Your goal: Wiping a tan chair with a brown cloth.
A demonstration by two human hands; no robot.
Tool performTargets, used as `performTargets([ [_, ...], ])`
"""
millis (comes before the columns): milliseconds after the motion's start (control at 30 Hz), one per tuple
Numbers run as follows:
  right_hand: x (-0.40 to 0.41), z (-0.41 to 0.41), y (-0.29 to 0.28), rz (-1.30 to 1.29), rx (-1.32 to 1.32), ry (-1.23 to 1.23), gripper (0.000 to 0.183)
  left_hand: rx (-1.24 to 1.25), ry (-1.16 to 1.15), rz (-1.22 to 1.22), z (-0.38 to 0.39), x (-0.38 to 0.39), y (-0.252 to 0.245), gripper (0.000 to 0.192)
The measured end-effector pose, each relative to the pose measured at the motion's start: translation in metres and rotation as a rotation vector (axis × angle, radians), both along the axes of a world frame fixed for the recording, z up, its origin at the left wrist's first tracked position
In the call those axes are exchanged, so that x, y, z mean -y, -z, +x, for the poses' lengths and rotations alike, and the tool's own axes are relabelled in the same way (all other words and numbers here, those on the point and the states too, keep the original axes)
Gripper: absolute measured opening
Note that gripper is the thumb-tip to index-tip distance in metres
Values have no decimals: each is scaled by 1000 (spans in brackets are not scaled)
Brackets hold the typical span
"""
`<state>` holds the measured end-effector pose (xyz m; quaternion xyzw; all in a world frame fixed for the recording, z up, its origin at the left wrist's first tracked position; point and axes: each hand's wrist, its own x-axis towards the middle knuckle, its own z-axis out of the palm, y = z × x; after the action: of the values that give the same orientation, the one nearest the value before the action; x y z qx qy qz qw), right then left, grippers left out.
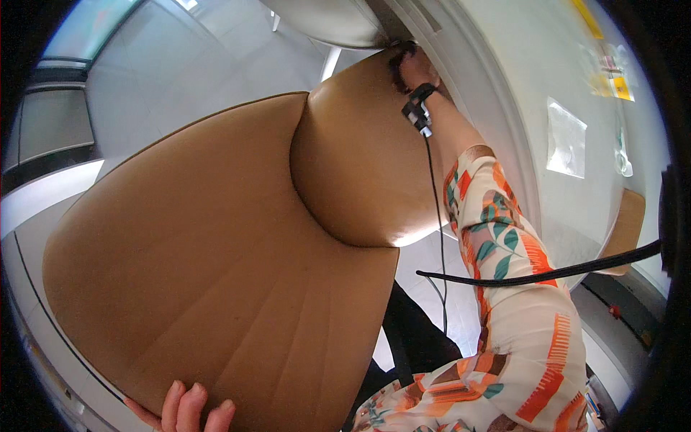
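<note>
A chair upholstered in tan-brown leather-like material fills the middle of the view. Its wide backrest (216,216) is nearest to me, and its seat (361,151) lies beyond. At the lower left, my left hand (194,407) curls its fingers over the backrest's edge. My right hand (421,67) reaches to the far side of the seat, beside the table edge. Something dark shows at its fingers, but blur and shadow hide what it is and how the fingers lie. A black strap with a small device (418,110) sits on my right wrist, and a thin cable hangs from it.
A white table (513,70) runs along the right, bearing a clear plastic packet (566,137), a plastic spoon (623,154) and yellow wrappers (621,88). Another brown chair part (623,232) shows beyond it. A pale rounded seat (340,21) stands at the top. A black cord (540,275) crosses my sleeve.
</note>
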<state>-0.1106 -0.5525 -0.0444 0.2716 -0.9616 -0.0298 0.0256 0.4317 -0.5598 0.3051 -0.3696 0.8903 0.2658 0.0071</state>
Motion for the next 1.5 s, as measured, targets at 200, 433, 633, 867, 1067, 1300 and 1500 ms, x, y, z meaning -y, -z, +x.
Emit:
performTargets([
  [200,-6,-26,13,-110,-108,-76,39,-27,-2,-64,10,1,1,42],
  [433,-85,-44,54,-187,-338,-67,36,-14,-20,-74,1,-25,6,37],
  [633,-222,-69,33,-21,-326,-76,36,-100,-12,-152,5,-58,26,38],
  [867,-250,13,5,-195,101,146,40,-23,-144,-156,11,-94,16,37],
  [1067,-230,40,-6,110,6,-4,27,-266,-388,-96,38,-118,22,35],
  [1300,-252,164,10,-528,69,-157,53,-104,-419,-256,92,-138,45,44],
  [1500,-247,238,1,-57,309,-950,50,-21,-342,-280,83,-130,41,47],
])
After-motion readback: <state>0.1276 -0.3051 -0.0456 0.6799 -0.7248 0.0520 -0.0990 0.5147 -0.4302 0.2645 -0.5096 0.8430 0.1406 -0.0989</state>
